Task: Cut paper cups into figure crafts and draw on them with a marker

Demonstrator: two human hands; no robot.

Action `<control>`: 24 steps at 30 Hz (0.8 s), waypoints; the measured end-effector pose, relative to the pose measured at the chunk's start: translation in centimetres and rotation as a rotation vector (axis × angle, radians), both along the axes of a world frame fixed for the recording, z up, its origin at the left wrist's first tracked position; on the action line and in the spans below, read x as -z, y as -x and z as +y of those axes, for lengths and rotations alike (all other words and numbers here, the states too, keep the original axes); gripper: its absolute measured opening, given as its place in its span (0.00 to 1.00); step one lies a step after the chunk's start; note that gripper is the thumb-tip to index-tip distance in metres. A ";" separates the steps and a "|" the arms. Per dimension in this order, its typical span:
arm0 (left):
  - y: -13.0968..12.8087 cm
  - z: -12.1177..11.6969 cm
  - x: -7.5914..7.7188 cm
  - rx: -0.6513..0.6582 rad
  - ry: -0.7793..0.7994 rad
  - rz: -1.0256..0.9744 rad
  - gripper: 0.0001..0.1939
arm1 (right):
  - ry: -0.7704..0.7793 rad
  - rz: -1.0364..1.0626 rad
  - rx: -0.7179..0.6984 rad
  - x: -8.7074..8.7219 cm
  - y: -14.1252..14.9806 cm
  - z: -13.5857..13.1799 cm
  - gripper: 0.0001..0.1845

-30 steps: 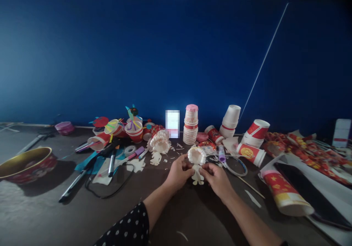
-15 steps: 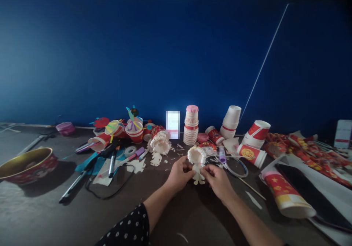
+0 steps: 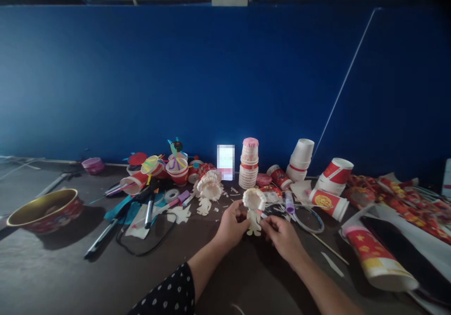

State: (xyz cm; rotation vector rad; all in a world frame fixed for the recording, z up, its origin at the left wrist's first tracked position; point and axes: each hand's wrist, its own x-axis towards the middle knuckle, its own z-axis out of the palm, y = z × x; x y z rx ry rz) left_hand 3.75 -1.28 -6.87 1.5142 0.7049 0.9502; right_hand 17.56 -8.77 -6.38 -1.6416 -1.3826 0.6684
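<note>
A pale paper figure (image 3: 253, 223) with a curled, fringed paper ring (image 3: 254, 196) at its top is held upright above the dark table. My left hand (image 3: 230, 225) is closed on the figure's left side, its thumb at the body. At the right side, my right hand (image 3: 282, 237) has its thumb and finger pinched at the figure's edge. Just left of my hands lies a similar paper figure (image 3: 203, 207) with a fringed ring (image 3: 210, 186).
Stacked paper cups (image 3: 248, 164) stand behind my hands. A gold-rimmed bowl (image 3: 44, 214) is at left, near a box cutter (image 3: 102, 235) and a marker (image 3: 149, 211). A red cup (image 3: 378, 258) and a dark phone (image 3: 405, 254) lie at right; paper scraps surround them.
The view has shifted slightly, so the table things sit further right. My right fingers have drawn a little away from the figure's middle toward its right edge. My left hand keeps its hold.
</note>
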 end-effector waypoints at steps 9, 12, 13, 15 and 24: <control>2.0 3.0 0.4 -0.437 -0.139 0.213 0.18 | -0.014 0.010 -0.017 0.5 -0.1 0.2 0.16; 2.9 3.4 -0.2 -0.587 -0.229 0.411 0.18 | -0.027 -0.007 -0.027 0.5 -0.2 0.2 0.15; 3.2 3.4 -0.5 -0.622 -0.243 0.465 0.19 | -0.028 -0.010 -0.030 0.5 -0.2 0.2 0.15; 3.7 3.4 -0.9 -0.700 -0.248 0.545 0.20 | -0.025 -0.018 -0.036 0.6 -0.2 0.2 0.15; 4.7 2.9 -1.4 -0.855 -0.243 0.687 0.25 | -0.035 -0.078 -0.050 0.5 -0.1 0.4 0.13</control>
